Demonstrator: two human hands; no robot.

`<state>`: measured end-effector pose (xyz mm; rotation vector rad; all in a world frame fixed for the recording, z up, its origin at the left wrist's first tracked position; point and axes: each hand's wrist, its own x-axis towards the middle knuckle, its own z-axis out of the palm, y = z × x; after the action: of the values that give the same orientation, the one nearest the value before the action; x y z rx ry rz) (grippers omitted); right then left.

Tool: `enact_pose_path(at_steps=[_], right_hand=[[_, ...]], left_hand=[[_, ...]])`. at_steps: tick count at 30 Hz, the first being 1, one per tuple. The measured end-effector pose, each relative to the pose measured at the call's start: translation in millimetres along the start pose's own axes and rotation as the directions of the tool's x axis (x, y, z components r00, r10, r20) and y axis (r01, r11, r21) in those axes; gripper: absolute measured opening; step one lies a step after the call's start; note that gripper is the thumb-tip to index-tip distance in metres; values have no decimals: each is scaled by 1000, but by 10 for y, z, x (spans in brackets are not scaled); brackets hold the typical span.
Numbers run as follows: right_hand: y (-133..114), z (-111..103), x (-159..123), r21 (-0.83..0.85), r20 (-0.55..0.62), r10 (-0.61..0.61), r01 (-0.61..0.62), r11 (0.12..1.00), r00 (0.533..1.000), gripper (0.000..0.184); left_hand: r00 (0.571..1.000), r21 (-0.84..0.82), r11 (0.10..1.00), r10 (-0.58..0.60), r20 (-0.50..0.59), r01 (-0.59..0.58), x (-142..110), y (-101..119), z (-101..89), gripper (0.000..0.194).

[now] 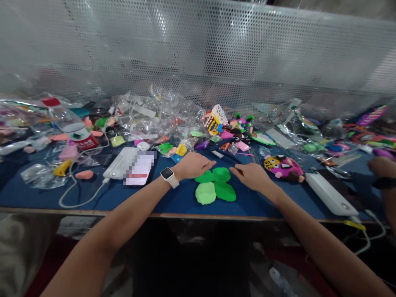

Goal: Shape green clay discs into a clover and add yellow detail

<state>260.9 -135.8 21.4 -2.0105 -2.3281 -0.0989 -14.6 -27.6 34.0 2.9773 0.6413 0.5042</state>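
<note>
On the blue table in front of me lies a flat four-lobed shape that looks like soft modelling clay. It has three darker green lobes (pixel 225 192) and one pale green lobe (pixel 206 193). My left hand (pixel 192 165), with a watch (pixel 169 177) on its wrist, reaches over the upper-left lobe, fingers stretched to the right and fingertips at its upper edge. My right hand (pixel 252 176) is curled beside the upper-right lobe, fingertips drawn together; whatever they hold, if anything, is hidden.
A phone (pixel 140 168) and a white power bank (pixel 121 163) lie left; another power bank (pixel 331 194) and a pink-and-yellow clay figure (pixel 284 167) lie right. Clear plastic wrappers (pixel 173 109) and clay pieces line the perforated metal panel (pixel 192 45). Another person's hand (pixel 382 167) shows far right.
</note>
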Motion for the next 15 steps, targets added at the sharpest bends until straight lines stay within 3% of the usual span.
enact_pose_path(at_steps=[3, 5, 9, 11, 15], right_hand=[[20, -1, -55, -29, 26, -96, 97, 995, 995, 30], [45, -18, -88, -42, 1, -164, 164, 986, 986, 32], [105, -37, -145, -116, -43, -238, 231, 966, 970, 33], [144, -32, -153, -163, -35, -289, 280, 946, 957, 34], [229, -45, -103, -209, -49, -358, 341, 916, 932, 34]], left_hand=[[1000, -83, 996, -20, 10, 21, -2, 12, -7, 44], [997, -148, 987, -59, 51, 66, 4, 3, -41, 33], [991, -240, 969, -27, 129, 58, 32, -39, -203, 33], [995, -271, 962, 11, 102, 17, 24, -44, -325, 33], [998, -216, 974, -67, 14, 69, -37, 22, -519, 29]])
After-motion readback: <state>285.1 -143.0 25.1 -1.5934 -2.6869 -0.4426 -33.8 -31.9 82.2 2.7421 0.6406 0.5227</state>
